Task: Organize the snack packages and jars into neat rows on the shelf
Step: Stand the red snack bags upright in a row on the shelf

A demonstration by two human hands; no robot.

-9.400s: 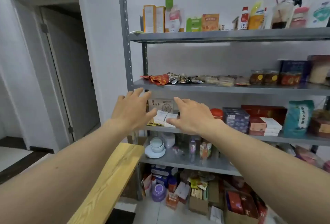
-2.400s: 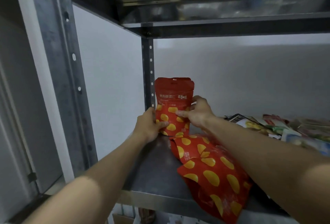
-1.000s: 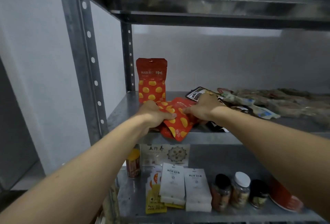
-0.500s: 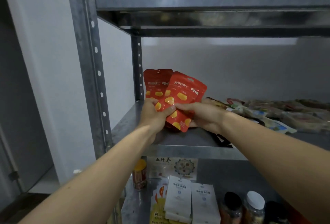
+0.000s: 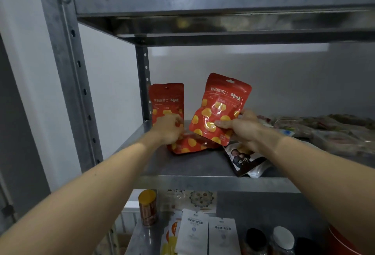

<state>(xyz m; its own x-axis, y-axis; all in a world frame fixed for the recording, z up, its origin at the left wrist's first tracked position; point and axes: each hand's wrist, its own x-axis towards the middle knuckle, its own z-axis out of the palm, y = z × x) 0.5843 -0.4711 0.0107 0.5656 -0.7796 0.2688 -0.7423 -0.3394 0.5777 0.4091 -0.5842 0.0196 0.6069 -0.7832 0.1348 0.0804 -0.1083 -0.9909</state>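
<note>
One red snack pouch with yellow dots stands upright at the back left corner of the grey metal shelf. My right hand pinches a second, tilted red pouch above the shelf. My left hand is on a third red pouch lying flat, right in front of the standing one; its fingers are hidden from me. A dark pouch with a portrait lies near the shelf's front edge, under my right wrist.
Several flat snack packs are strewn along the shelf to the right. The steel upright stands at the left. The shelf below holds an orange-lidded can, white packets and jars. Boxes sit on the top shelf.
My right hand has lifted the tilted red pouch higher and to the right. My left hand has let go of it and dropped to the pouch lying flat.
</note>
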